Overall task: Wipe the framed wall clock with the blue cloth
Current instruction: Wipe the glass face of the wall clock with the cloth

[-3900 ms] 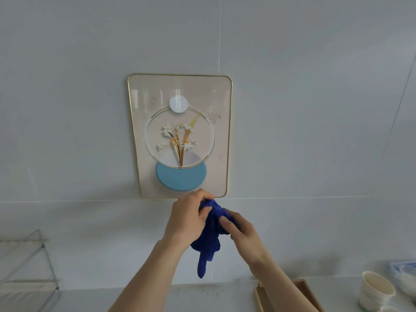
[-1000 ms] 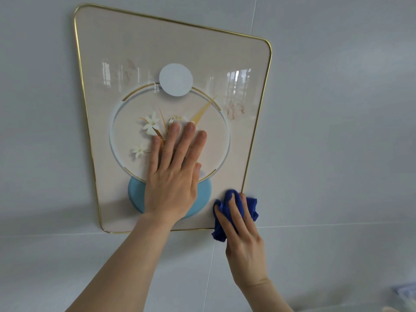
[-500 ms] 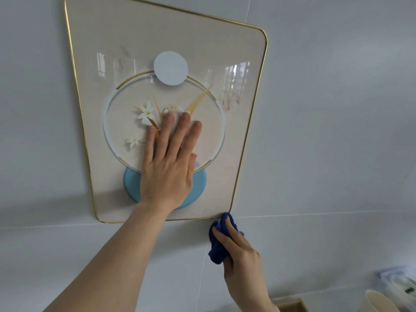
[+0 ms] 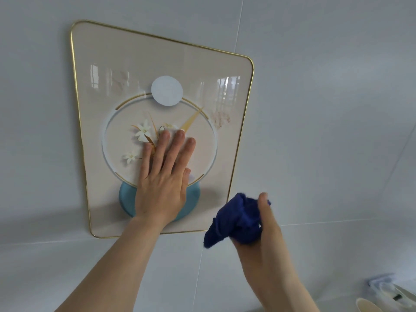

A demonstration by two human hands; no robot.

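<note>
A paper cup [image 4: 367, 306] sits at the lower right corner. The right hand [image 4: 263, 224] has its grip bunched around the blue cloth [image 4: 236, 219], just off the clock's lower right corner. The left hand [image 4: 162, 188] lies flat, fingers spread, across the wall clock [image 4: 162, 70], which hangs upright on the tiled wall [image 4: 326, 109], long axis vertical.

Single head view looks up, close, at the wall [image 4: 337, 109] (slightly rightward).

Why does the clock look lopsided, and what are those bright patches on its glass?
In the head view the wide-angle lens skews the framed wall clock into a slanted shape; the bright patches look like window reflections on its glossy face. The right hand and blue cloth are motion-blurred, while the flat left hand stays sharp.
</note>
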